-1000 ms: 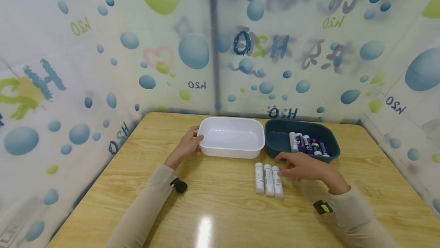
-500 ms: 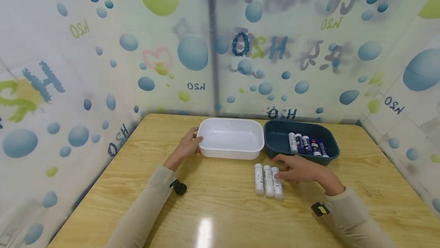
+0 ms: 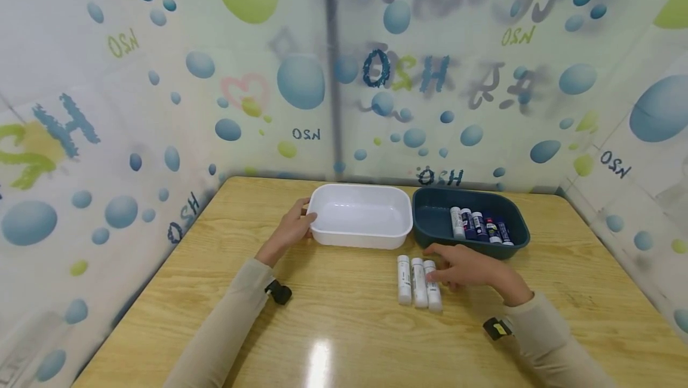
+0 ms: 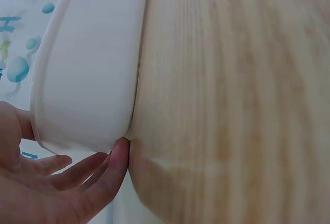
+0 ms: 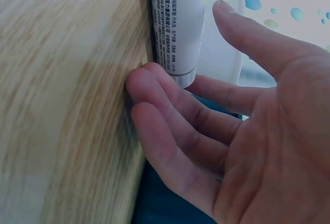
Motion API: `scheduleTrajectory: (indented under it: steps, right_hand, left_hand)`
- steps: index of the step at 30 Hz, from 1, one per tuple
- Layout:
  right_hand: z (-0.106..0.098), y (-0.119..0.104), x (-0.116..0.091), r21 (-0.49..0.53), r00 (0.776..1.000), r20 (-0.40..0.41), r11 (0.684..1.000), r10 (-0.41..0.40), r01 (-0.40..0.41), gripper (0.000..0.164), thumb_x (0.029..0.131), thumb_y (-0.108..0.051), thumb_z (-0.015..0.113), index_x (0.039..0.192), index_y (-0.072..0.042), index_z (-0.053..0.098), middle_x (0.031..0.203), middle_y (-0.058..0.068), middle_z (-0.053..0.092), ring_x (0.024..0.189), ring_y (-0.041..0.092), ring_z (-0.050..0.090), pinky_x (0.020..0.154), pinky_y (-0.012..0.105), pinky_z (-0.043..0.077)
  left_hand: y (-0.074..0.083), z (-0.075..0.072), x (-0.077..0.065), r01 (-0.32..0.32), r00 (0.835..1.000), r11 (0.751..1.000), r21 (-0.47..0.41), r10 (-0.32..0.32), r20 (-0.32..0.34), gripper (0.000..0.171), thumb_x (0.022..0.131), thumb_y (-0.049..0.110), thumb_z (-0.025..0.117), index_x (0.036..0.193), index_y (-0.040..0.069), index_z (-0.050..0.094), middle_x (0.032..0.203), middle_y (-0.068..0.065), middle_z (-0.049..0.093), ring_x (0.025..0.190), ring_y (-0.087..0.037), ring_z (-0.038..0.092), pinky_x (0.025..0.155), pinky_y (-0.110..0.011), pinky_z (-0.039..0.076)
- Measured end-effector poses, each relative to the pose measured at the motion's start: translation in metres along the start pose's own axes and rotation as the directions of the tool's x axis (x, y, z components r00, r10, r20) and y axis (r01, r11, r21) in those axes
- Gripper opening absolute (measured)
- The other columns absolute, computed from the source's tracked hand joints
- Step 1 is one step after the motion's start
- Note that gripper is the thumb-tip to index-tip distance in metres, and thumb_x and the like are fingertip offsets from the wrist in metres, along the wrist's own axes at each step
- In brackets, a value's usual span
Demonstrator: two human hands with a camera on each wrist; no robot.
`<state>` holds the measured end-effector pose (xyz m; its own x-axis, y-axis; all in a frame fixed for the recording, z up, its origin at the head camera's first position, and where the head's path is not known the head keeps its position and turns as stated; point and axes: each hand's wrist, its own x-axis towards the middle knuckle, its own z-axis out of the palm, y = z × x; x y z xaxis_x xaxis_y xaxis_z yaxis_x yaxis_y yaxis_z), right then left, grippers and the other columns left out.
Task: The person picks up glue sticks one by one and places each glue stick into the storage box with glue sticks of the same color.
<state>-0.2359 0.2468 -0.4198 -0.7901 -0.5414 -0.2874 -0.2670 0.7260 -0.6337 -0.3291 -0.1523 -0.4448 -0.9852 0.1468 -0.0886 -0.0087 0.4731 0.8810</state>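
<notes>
My left hand (image 3: 292,225) holds the left end of a white tray (image 3: 362,242), its thumb over the rim; in the left wrist view the other fingers (image 4: 119,154) lie against the end wall near the table. Three white glue sticks (image 3: 419,283) lie side by side in front of the trays. At the rightmost glue stick (image 3: 432,292), my right hand (image 3: 467,267) hovers with fingers spread and loosely bent. The right wrist view has its thumb apart from that printed glue stick (image 5: 178,33), the other fingertips close to the table and the stick's end.
A dark teal tray (image 3: 432,221) stands against the white tray's right side. Several glue sticks (image 3: 477,227), white and dark blue, lie in its right half. The wooden table (image 3: 242,328) ends at a patterned curtain (image 3: 301,155) behind the trays.
My right hand has shifted slightly left, bringing its thumb over the rightmost glue stick. The left hand stays at the white tray, and the glue sticks lie as before.
</notes>
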Motion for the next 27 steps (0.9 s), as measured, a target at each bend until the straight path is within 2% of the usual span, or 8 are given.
scheduleTrajectory:
  steps: [16, 27]
  right_hand:
    - [-0.0013, -0.0009, -0.0026, 0.014, 0.999, 0.021, 0.999, 0.043, -0.044, 0.056, 0.099, -0.028, 0.07, 0.145, -0.004, 0.051, 0.08, 0.002, 0.064, 0.069, 0.017, 0.064, 0.062, 0.028, 0.052]
    - [-0.0046, -0.0017, -0.0086, 0.043, 0.994, 0.075, 0.996, 0.076, -0.079, 0.047, 0.102, -0.019, 0.064, 0.146, -0.005, 0.052, 0.086, 0.003, 0.067, 0.075, 0.019, 0.065, 0.066, 0.034, 0.056]
  left_hand:
    - [-0.0008, -0.0007, 0.0007, 0.006, 1.0, 1.0, 0.002, -0.006, 0.004, 0.058, 0.11, 0.026, 0.045, 0.162, 0.011, 0.027, 0.146, -0.026, 0.051, 0.098, -0.025, 0.063, 0.074, -0.029, 0.057]
    - [-0.0007, -0.0005, 0.0004, 0.003, 1.0, 1.0, 0.0, -0.003, 0.002, 0.057, 0.109, 0.026, 0.046, 0.161, 0.01, 0.028, 0.145, -0.026, 0.051, 0.101, -0.026, 0.064, 0.077, -0.03, 0.058]
